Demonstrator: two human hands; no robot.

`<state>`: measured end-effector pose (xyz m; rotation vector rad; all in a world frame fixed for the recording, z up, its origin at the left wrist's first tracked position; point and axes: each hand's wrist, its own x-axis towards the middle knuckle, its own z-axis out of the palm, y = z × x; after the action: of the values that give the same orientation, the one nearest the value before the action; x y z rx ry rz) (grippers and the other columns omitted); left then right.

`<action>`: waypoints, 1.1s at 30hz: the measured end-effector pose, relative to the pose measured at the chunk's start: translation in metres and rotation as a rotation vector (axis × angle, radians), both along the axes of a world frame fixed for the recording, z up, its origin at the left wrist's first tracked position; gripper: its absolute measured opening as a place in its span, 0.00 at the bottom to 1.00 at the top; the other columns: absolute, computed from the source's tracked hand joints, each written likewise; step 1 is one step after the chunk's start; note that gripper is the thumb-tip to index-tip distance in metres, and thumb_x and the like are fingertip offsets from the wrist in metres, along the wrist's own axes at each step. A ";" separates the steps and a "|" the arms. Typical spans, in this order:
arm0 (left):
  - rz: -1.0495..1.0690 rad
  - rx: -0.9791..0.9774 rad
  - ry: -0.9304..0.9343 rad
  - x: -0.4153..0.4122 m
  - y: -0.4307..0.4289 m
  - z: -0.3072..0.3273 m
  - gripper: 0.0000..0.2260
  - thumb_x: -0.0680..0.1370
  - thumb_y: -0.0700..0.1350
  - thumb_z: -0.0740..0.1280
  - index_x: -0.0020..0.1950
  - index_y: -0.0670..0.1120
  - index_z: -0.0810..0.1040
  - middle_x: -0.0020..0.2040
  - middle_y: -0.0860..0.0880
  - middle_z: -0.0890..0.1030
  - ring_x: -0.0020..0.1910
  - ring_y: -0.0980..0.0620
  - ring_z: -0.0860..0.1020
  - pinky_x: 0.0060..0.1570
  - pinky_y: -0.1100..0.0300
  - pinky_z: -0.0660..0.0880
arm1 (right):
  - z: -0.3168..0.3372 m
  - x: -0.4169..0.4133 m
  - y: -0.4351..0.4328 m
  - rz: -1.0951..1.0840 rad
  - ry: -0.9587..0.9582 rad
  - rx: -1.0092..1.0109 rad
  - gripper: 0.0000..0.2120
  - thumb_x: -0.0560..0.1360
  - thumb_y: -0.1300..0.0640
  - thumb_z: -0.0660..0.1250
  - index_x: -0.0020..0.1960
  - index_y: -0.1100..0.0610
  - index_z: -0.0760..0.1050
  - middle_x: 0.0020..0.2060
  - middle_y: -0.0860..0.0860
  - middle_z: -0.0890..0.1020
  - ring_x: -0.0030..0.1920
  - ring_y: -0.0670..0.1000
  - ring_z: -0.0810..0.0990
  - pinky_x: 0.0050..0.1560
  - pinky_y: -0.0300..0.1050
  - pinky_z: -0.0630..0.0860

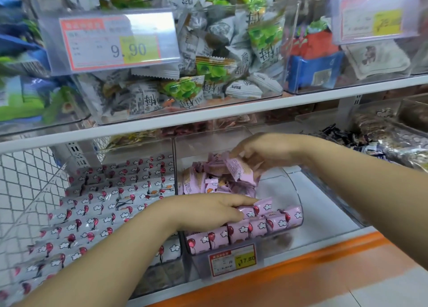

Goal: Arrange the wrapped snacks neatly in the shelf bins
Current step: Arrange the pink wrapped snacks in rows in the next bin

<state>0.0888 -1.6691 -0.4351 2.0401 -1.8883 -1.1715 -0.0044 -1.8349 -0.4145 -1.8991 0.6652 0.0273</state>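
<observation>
Head view: 1 camera looks down at a lower shelf (pixel 324 216) of clear bins; the 2 hands are apart, both in the middle bin (pixel 295 186).
Task's thing: pink packets (pixel 250 228), all in that middle bin, part as a neat front row and part as a loose heap (pixel 201 182) behind it.
Left hand (pixel 208 210): fingers straight and flat on the left end of the front row, gripping nothing.
Right hand (pixel 261 151): fingers curled round a few pink packets, held above the heap.
Risk 1: the right hand's clutch looks loose, so a packet could slip out and drop back on the heap or onto the bare bin floor at the right.
Risk 2: setting new packets beside the row could push it askew; the flat left hand seems to be steadying it.
Risk 3: slick wrappers may slide on each other, so a second layer could topple toward the curved front wall.
Middle bin: front row along the wall above the 17.80 price tag (pixel 232 259); its right half is mostly bare.
Left bin (pixel 81 158): grey stick packs (pixel 104 209) with red balloons, laid in tidy overlapping rows.
Upper bin (pixel 273 93): grey and green wrapped snacks (pixel 208 65) jumbled behind a 9.90 label (pixel 115 42).
Upper right bin (pixel 347 84): red, blue and pale packs; print too blurred to read.
Far right, lower shelf: dark wrapped sweets (pixel 342 135), loosely piled.
</observation>
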 end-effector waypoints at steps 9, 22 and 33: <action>0.037 -0.002 -0.046 -0.007 0.000 0.005 0.18 0.82 0.50 0.55 0.72 0.63 0.61 0.74 0.61 0.58 0.71 0.61 0.58 0.64 0.67 0.54 | -0.002 -0.105 0.026 -0.260 -0.597 0.660 0.15 0.68 0.59 0.60 0.47 0.66 0.79 0.47 0.65 0.81 0.38 0.59 0.82 0.35 0.47 0.82; 0.131 -0.026 -0.064 -0.012 -0.007 0.004 0.12 0.79 0.56 0.58 0.63 0.64 0.71 0.64 0.62 0.73 0.64 0.53 0.73 0.67 0.52 0.67 | -0.018 -0.112 0.031 -0.458 -0.624 0.128 0.09 0.73 0.64 0.69 0.52 0.60 0.75 0.39 0.57 0.82 0.34 0.50 0.81 0.39 0.38 0.80; 0.144 -0.166 -0.100 -0.019 -0.012 0.002 0.13 0.78 0.55 0.61 0.63 0.59 0.73 0.52 0.66 0.76 0.45 0.71 0.74 0.43 0.74 0.67 | -0.005 -0.110 0.041 -0.093 -0.227 -0.841 0.21 0.74 0.48 0.68 0.65 0.49 0.71 0.51 0.44 0.75 0.50 0.44 0.72 0.44 0.36 0.66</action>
<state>0.0699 -1.6814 -0.4328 2.1366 -1.7791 -0.8647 -0.1142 -1.7936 -0.4194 -2.6085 0.6588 -0.6038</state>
